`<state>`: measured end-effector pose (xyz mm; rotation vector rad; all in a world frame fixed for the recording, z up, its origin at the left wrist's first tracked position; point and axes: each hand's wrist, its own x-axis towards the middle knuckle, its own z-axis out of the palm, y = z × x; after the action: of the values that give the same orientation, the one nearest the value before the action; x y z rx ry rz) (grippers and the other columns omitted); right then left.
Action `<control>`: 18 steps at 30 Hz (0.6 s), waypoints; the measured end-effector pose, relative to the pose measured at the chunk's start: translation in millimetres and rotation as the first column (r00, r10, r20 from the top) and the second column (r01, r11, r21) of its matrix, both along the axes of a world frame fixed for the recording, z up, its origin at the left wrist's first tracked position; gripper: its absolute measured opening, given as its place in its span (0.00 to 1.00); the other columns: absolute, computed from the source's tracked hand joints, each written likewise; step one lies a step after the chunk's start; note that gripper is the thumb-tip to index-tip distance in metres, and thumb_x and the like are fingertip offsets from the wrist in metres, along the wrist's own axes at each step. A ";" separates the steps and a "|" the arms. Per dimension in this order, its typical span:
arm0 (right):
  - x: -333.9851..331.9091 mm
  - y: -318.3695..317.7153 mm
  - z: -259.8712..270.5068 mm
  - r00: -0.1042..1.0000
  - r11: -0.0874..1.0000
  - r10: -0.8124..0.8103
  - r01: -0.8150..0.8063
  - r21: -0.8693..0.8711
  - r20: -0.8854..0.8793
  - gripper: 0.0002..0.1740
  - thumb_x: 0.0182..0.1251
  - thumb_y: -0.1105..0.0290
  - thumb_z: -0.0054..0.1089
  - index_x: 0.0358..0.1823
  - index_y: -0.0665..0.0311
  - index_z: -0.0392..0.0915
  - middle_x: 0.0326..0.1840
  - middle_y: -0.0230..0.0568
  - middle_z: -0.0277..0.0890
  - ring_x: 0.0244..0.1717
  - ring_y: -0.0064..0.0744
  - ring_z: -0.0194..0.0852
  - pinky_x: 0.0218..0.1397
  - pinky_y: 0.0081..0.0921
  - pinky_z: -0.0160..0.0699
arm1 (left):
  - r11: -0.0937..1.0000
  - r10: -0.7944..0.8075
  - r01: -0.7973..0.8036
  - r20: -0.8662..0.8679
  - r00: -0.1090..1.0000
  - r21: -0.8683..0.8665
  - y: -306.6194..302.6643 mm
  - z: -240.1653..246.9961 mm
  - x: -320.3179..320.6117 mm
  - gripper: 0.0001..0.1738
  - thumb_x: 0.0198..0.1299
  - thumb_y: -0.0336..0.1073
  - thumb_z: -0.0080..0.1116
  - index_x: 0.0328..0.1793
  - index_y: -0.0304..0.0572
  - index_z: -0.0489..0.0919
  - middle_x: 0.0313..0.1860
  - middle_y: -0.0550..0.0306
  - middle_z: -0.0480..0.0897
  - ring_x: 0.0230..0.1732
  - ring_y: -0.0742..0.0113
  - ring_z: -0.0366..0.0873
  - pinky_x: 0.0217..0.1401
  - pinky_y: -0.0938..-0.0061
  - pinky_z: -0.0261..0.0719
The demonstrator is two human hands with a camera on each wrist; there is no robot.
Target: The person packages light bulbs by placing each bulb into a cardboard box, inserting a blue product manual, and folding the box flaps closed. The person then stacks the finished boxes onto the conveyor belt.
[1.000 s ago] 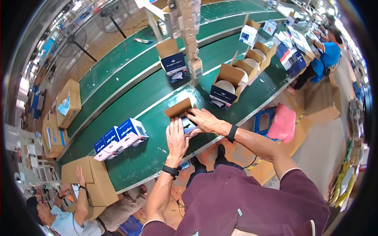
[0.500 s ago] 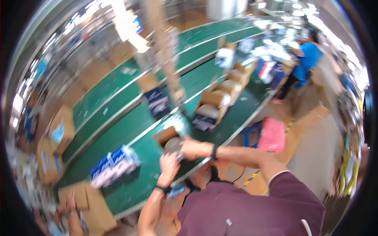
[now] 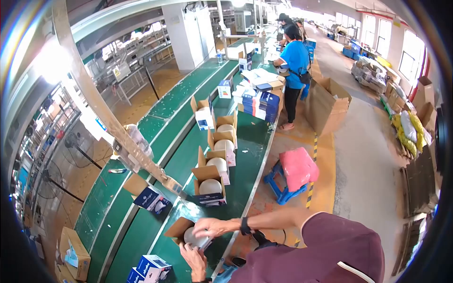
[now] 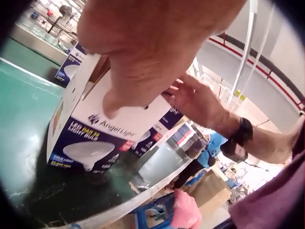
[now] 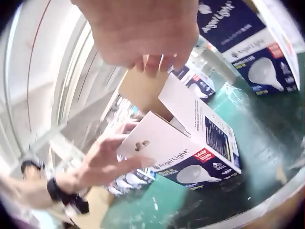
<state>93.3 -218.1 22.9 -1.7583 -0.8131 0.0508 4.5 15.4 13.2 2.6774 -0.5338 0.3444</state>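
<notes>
An open Angel Light bulb box, blue and white with a raised brown flap, stands near the belt's front edge. Inside its top shows the round white face of a light bulb. My left hand holds the box at its side. In the right wrist view, the left thumb lies on the printed front panel and the fingers go behind the edge. Above the open top is my right hand, its fingers bent loosely downward with nothing seen between them.
Several open boxes with bulbs line the green belt ahead. Another open box stands beside the metal post. Boxes sit at the lower left. A blue stool with a pink bundle and a person in blue are to the right.
The head view has swung rightward along the belt. My right hand has gone from the box's side to over its top; the bulb face now shows. The left hand stays at the box.
</notes>
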 end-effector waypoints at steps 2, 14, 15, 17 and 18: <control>15.3 -9.0 -14.4 0.945 0.971 -0.186 0.219 0.100 -0.269 0.30 0.78 0.54 0.66 0.73 0.66 0.76 0.69 0.49 0.80 0.70 0.42 0.76 0.75 0.38 0.71 | 0.996 0.047 -0.034 0.153 0.987 -0.083 -15.4 15.8 -12.4 0.11 0.59 0.33 0.70 0.43 0.32 0.86 0.64 0.37 0.82 0.80 0.32 0.65 0.79 0.39 0.65; 15.5 34.5 -136.0 0.891 0.999 0.035 -0.043 -0.009 -0.454 0.46 0.78 0.48 0.64 0.84 0.72 0.59 0.78 0.58 0.71 0.75 0.43 0.68 0.80 0.41 0.66 | 0.921 -0.367 0.340 -0.129 0.921 -0.189 20.8 3.7 10.6 0.29 0.61 0.38 0.75 0.69 0.44 0.82 0.79 0.43 0.76 0.77 0.33 0.73 0.75 0.51 0.78; 13.5 33.2 -137.9 0.903 1.000 0.000 -0.013 -0.027 -0.430 0.39 0.83 0.53 0.59 0.83 0.71 0.61 0.80 0.56 0.69 0.77 0.40 0.66 0.82 0.41 0.63 | 0.924 -0.366 0.345 -0.121 0.923 -0.164 23.8 -3.1 15.6 0.30 0.60 0.37 0.74 0.70 0.46 0.82 0.80 0.45 0.76 0.78 0.28 0.71 0.76 0.48 0.78; 29.9 11.7 -100.4 0.794 0.998 0.042 -0.060 -0.010 -0.607 0.31 0.88 0.49 0.49 0.75 0.68 0.73 0.70 0.48 0.80 0.68 0.38 0.75 0.76 0.37 0.69 | 0.919 -0.366 0.342 -0.102 0.925 -0.195 25.2 -1.1 16.6 0.30 0.60 0.36 0.74 0.70 0.46 0.82 0.79 0.47 0.77 0.76 0.26 0.72 0.76 0.45 0.77; 43.9 7.5 -66.5 0.688 0.992 -0.077 -0.021 -0.126 -0.721 0.33 0.89 0.45 0.45 0.74 0.66 0.77 0.71 0.42 0.80 0.69 0.36 0.75 0.77 0.36 0.69 | 0.921 -0.349 0.320 -0.108 0.931 -0.222 27.1 -4.9 13.2 0.30 0.60 0.34 0.73 0.70 0.46 0.82 0.78 0.46 0.77 0.76 0.27 0.72 0.77 0.47 0.76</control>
<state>137.2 -210.6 -43.6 -1.6574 -0.1868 0.7566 17.7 42.5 8.3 2.3385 -0.8488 0.0962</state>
